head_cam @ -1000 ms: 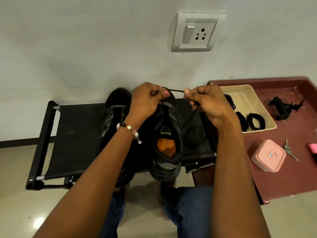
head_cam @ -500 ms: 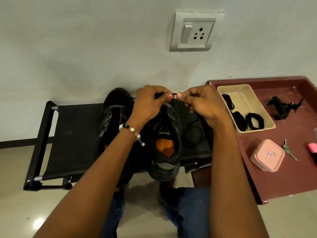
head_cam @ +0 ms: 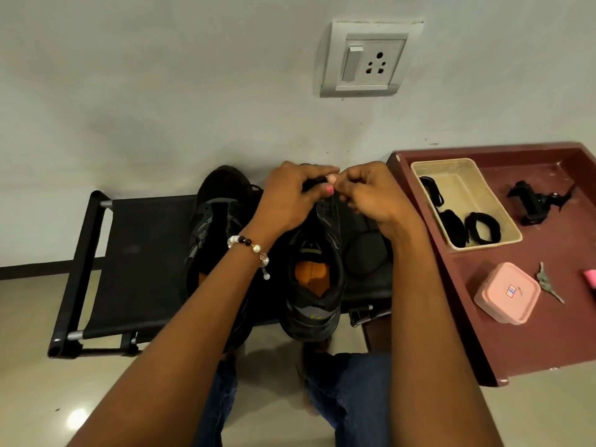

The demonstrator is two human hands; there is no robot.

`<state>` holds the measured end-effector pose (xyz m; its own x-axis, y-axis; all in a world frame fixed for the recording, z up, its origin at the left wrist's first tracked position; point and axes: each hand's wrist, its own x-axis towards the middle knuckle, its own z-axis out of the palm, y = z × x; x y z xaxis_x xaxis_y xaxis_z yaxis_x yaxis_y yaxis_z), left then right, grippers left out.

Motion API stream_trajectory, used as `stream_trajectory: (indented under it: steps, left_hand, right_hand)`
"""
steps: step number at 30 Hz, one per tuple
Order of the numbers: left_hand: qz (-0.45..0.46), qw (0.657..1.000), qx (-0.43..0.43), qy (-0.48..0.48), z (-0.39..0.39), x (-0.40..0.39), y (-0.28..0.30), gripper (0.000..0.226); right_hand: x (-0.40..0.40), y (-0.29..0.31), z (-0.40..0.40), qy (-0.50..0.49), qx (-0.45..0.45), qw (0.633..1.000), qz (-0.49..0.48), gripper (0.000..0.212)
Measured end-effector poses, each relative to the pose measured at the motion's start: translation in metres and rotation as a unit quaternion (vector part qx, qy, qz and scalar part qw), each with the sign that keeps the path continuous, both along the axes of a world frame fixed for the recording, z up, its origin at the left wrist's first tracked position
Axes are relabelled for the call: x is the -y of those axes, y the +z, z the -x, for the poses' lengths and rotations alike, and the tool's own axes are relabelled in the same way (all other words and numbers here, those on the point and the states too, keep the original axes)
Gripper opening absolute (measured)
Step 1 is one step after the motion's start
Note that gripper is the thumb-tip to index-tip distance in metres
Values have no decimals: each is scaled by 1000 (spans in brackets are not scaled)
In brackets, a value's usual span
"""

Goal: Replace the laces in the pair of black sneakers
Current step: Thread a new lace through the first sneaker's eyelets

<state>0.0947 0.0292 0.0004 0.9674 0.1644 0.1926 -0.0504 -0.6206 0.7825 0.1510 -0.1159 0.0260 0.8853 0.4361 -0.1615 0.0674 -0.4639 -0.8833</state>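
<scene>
Two black sneakers stand side by side on a black stool (head_cam: 135, 253), toes toward the wall. The right sneaker (head_cam: 317, 285) shows an orange insole; the left sneaker (head_cam: 216, 221) is partly hidden by my left forearm. My left hand (head_cam: 290, 198) and my right hand (head_cam: 371, 195) meet fingertip to fingertip over the right sneaker's toe end, both pinching a thin black lace (head_cam: 314, 182) that is mostly hidden by the fingers. A coiled black lace (head_cam: 361, 256) lies on the stool right of that sneaker.
A maroon table (head_cam: 516, 343) stands on the right with a beige tray (head_cam: 464, 175) holding black coiled laces, a pink box (head_cam: 506, 293), a key (head_cam: 548, 283) and a black clamp (head_cam: 535, 201). The wall with a socket (head_cam: 367, 59) is close behind the stool.
My hands have come together: the lace was stretched between them a second ago, and now the fingertips touch above the right sneaker's front.
</scene>
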Motion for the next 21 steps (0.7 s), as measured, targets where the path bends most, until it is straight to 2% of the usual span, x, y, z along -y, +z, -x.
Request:
stream_trajectory:
  steps: [2, 4, 8, 10, 12, 15, 16, 18, 21]
  left_hand:
    - [41, 999, -1, 36, 2, -1, 1, 17]
    - [62, 991, -1, 122, 3, -11, 3, 7]
    - [150, 932, 27, 330, 8, -42, 5, 20]
    - [108, 927, 10, 360, 10, -51, 1, 11]
    - [27, 957, -7, 288, 8, -50, -3, 27]
    - [-44, 994, 14, 96, 2, -25, 3, 49]
    - [-51, 998, 22, 40, 1, -16, 5, 47]
    - [6, 1000, 9, -6, 3, -4, 8, 35]
    - [54, 998, -33, 22, 6, -8, 7, 17]
  right_hand:
    - [2, 1, 0, -3, -11, 1000, -11, 21]
    - [9, 1, -2, -22, -19, 999, -22, 22]
    - [25, -9, -10, -85, -3, 996, -7, 21]
    - [28, -11, -13, -97, 5, 995, 13, 21]
    - [22, -9, -12, -76, 11, 997, 19, 19]
    - [5, -2, -5, -12, -4, 1000, 4, 19]
    - [1, -1, -4, 5, -9, 1000, -4, 19]
    - [-2, -1, -2, 14, -16, 1000, -21, 20]
    - [5, 0, -2, -1, -24, 999, -43, 21]
